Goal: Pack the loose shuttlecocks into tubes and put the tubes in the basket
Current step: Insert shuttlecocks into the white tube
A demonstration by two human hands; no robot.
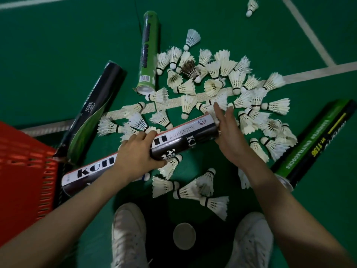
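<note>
A long black-and-white tube [185, 136] lies slanted across the middle, above the green floor. My left hand [138, 151] grips it around its middle. My right hand [229, 132] is flat against the tube's right end, fingers straight. Several loose white shuttlecocks [214, 84] are scattered on the floor beyond and under the tube, and a few more shuttlecocks [189, 188] lie close to my feet. The red basket [23, 169] stands at the left edge. Whatever is inside the held tube is hidden.
A green tube [148, 53] lies at the top centre, a black tube [96, 105] left of it by the basket, and a green-and-black tube [316, 140] on the right. A round cap [184, 235] lies between my two white shoes. One stray shuttlecock [252, 6] sits far off.
</note>
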